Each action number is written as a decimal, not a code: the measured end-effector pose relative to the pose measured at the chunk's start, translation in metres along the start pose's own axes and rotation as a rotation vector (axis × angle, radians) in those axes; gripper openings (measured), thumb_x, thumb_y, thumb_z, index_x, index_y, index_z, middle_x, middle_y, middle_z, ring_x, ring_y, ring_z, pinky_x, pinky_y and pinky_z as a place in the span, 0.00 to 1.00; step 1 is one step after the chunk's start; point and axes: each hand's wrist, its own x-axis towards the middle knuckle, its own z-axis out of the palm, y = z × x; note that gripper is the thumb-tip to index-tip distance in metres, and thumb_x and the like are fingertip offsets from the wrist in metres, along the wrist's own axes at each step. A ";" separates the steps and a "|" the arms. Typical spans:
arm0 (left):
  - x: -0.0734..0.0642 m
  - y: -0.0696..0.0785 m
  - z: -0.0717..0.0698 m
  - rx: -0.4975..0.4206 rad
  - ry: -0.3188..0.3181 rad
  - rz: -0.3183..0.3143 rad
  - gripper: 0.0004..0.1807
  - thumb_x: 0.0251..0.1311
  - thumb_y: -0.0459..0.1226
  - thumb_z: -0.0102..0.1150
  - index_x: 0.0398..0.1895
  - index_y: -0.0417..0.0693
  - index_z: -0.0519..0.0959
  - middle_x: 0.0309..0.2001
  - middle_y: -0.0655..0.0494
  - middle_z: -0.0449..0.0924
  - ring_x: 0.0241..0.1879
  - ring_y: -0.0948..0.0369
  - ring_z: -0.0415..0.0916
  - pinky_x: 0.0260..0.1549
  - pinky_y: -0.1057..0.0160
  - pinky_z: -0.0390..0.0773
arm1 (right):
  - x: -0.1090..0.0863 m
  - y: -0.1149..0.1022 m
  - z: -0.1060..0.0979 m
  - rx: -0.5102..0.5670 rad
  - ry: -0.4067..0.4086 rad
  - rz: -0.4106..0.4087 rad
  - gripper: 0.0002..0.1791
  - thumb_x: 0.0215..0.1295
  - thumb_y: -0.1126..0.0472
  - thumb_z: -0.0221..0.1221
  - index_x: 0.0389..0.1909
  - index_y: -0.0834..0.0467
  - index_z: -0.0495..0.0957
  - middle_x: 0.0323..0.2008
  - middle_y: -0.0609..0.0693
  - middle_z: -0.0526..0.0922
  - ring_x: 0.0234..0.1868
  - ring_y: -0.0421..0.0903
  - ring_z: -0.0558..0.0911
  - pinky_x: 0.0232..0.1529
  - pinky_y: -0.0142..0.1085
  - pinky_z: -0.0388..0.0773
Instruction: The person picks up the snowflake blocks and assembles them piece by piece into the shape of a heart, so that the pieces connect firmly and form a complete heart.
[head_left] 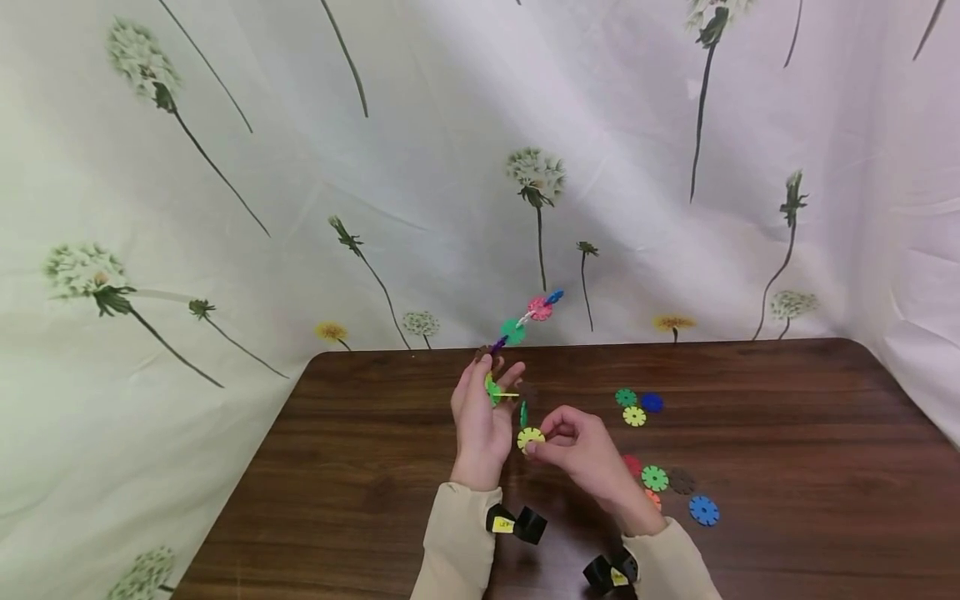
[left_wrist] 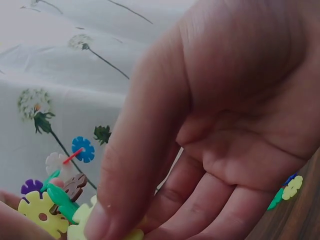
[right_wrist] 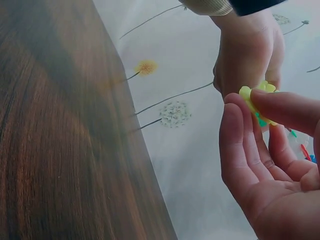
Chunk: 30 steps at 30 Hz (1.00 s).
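My left hand (head_left: 478, 429) grips a chain of notched plastic discs joined edge to edge above the table. From its fingers the far end slants up and away, with a green disc (head_left: 513, 332), a pink disc (head_left: 540, 309) and a blue disc (head_left: 555, 296) at the tip. In the left wrist view the thumb presses on a pale yellow disc (left_wrist: 79, 231). Thumb and fingers of my right hand (head_left: 588, 454) pinch a yellow disc (head_left: 531, 438). An upright green disc (head_left: 523, 413) stands at its top edge; whether this joins the chain cannot be told.
Right of the hands, a green disc (head_left: 626, 397), a dark blue disc (head_left: 652, 403) and a yellow disc (head_left: 634, 416) lie together. Nearer are several more, among them a brown disc (head_left: 682, 481) and a blue disc (head_left: 704, 510). A flowered cloth (head_left: 450, 208) hangs behind the wooden table (head_left: 360, 475).
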 end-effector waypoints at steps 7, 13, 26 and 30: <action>0.000 -0.001 0.001 -0.012 0.005 0.002 0.09 0.70 0.42 0.50 0.44 0.46 0.72 0.44 0.54 0.72 0.37 0.60 0.85 0.48 0.58 0.67 | 0.000 0.000 0.000 0.040 0.014 0.012 0.17 0.57 0.65 0.67 0.38 0.68 0.69 0.31 0.55 0.83 0.37 0.53 0.88 0.43 0.45 0.83; -0.001 0.000 0.002 -0.028 0.009 -0.004 0.08 0.70 0.41 0.50 0.43 0.46 0.72 0.43 0.54 0.72 0.39 0.60 0.85 0.51 0.55 0.64 | 0.001 0.001 0.002 0.067 0.050 0.026 0.18 0.58 0.65 0.66 0.42 0.68 0.69 0.33 0.55 0.83 0.36 0.49 0.88 0.44 0.40 0.84; 0.000 -0.003 0.001 0.020 -0.021 0.049 0.09 0.72 0.40 0.47 0.48 0.46 0.70 0.45 0.50 0.72 0.39 0.57 0.85 0.49 0.54 0.76 | 0.002 0.000 0.008 0.122 0.120 0.004 0.17 0.60 0.68 0.64 0.44 0.69 0.68 0.35 0.59 0.83 0.35 0.48 0.88 0.43 0.39 0.84; -0.002 -0.003 0.001 0.035 -0.038 0.070 0.09 0.72 0.40 0.47 0.50 0.48 0.70 0.45 0.49 0.76 0.39 0.57 0.85 0.49 0.52 0.76 | 0.002 0.000 0.010 0.136 0.132 0.007 0.16 0.61 0.68 0.63 0.45 0.69 0.68 0.36 0.60 0.83 0.36 0.48 0.88 0.42 0.39 0.84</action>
